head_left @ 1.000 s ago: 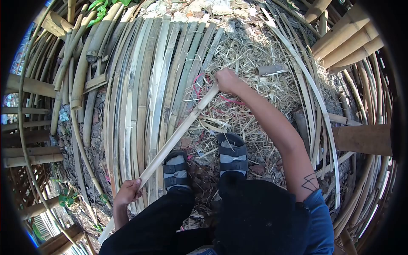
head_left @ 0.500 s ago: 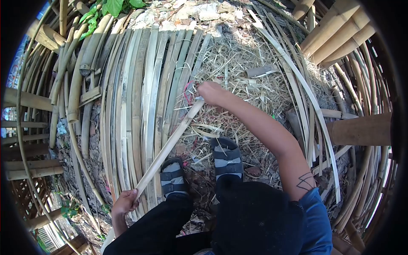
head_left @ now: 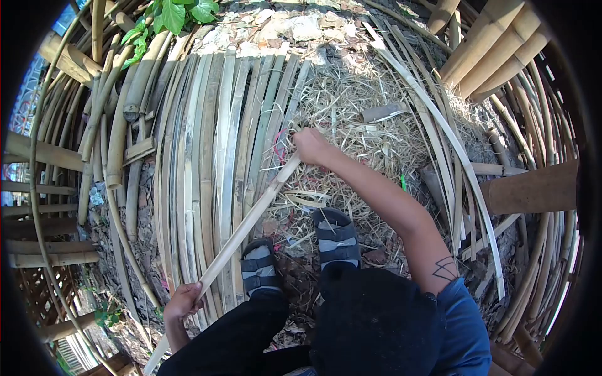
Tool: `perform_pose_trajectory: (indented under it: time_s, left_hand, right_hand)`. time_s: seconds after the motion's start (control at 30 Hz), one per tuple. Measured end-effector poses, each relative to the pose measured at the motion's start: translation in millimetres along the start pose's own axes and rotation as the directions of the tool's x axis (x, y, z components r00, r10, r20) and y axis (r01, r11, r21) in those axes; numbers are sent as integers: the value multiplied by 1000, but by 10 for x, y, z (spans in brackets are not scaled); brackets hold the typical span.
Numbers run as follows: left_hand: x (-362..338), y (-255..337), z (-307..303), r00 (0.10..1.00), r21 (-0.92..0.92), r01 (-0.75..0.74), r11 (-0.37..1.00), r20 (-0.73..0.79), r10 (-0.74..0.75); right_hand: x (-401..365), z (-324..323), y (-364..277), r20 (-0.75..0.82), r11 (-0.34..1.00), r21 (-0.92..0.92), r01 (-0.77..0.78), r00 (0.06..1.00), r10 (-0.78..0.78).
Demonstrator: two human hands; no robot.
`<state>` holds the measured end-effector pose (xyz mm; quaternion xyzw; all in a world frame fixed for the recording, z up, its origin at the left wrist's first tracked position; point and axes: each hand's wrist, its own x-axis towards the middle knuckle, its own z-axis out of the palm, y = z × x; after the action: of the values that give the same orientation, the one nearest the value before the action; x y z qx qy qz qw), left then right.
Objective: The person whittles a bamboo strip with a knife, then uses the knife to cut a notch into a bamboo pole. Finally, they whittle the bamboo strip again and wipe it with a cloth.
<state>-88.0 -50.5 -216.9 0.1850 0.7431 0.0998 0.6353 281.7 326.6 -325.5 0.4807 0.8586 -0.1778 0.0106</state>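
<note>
A long pale bamboo strip (head_left: pixel 241 229) runs diagonally from lower left to upper right. My left hand (head_left: pixel 183 302) grips its lower part, near my left knee. My right hand (head_left: pixel 311 147), arm stretched forward, is closed on the strip's upper end above the straw. Both my feet in grey sandals (head_left: pixel 337 235) stand below the strip on the ground.
Many split bamboo slats (head_left: pixel 207 144) lie side by side on the ground ahead and left. A heap of dry shavings (head_left: pixel 364 135) lies ahead right. Thick bamboo poles (head_left: pixel 495 44) lean at upper right, a wooden post (head_left: pixel 533 188) at right. Curved strips (head_left: pixel 464 156) arc around the right.
My right hand with the strip's upper end has shifted left and a little down. My left hand has slid lower along the strip toward my knee.
</note>
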Motion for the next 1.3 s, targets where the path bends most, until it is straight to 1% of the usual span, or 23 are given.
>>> perform_pose_trajectory:
  time_s: [0.07,0.13,0.23,0.27,0.3,0.33,0.37,0.43,0.47,0.5,0.53,0.6,0.67,0.7,0.77,0.8,0.87,0.9,0.93,1.03,1.1,1.17,1.3]
  left_hand:
    - [0,11,-10,1000,0,5,1000,-15,-5]
    - [-14,48,-2,999,11,-5,1000,-41,6]
    - [-63,67,-46,999,-21,-25,999,-32,25]
    - [-159,155,-42,998,-8,13,1000,-63,-13]
    - [-287,202,-122,996,-14,10,1000,-87,-11]
    - [-358,239,-177,996,-25,-14,1000,-86,12]
    - [-396,250,-252,996,-33,-35,999,-84,33]
    - [-407,252,-480,996,-9,-57,998,-68,56]
    - [-487,389,-539,994,77,-64,995,-85,71]
    - [-567,547,-570,991,159,-72,985,-100,89]
    - [-629,684,-599,991,159,-74,985,-96,90]
    - [-734,977,-675,940,430,-184,884,-185,286]
    - [-833,1191,-814,875,471,-274,839,-240,421]
    - [-805,1253,-878,875,469,-270,841,-246,418]
    - [-706,1323,-1015,594,523,-375,766,-499,631]
    - [-581,1299,-1142,590,524,-369,768,-506,629]
    - [-175,1181,-1403,396,513,-489,705,-589,704]
    - [-15,1166,-1413,269,589,-469,658,-614,742]
    - [130,1120,-1489,228,592,-463,660,-640,734]
    - [492,803,-1702,117,593,-400,699,-723,681]
    - [688,475,-1820,36,613,-255,748,-767,640]
    - [752,212,-1860,35,590,-117,799,-801,597]
    - [777,2,-1815,-43,571,23,821,-819,572]
  right_hand:
    - [-128,71,-239,17,998,10,61,998,-62]
    - [-222,168,-456,-23,962,91,257,966,-256]
    - [-277,144,-570,33,950,182,255,964,-265]
    - [-276,77,-569,19,943,183,279,958,-287]
    - [-316,-8,-586,-255,900,220,376,913,-319]
    - [-385,-121,-584,-501,859,228,459,811,-300]
    - [-408,-236,-602,-503,858,231,459,811,-298]
    - [-438,-516,-622,-661,822,123,556,663,-350]
    - [-419,-611,-624,-661,825,125,552,666,-346]
    - [-377,-699,-628,-718,812,66,580,593,-365]
    - [-364,-776,-629,-767,798,4,603,514,-384]
    - [-403,-926,-592,-797,812,-11,584,485,-359]
    - [-432,-1065,-513,-863,832,-50,552,395,-314]
    - [-479,-1119,-467,-863,829,-48,557,394,-315]
    - [-567,-1223,-381,-902,851,12,524,373,-218]
    - [-606,-1261,-350,-915,856,18,516,354,-194]
    - [-680,-1260,-277,-912,861,51,506,375,-166]
    - [-700,-1267,-252,-907,866,79,495,396,-144]
    - [-730,-1263,-241,-910,852,79,517,387,-150]
    - [-837,-1213,-251,-873,874,119,472,469,-134]
    - [-863,-1168,-249,-867,861,117,494,473,-154]
    - [-889,-1101,-217,-837,870,148,470,529,-143]
    - [-932,-1030,-223,-812,872,148,466,560,-162]
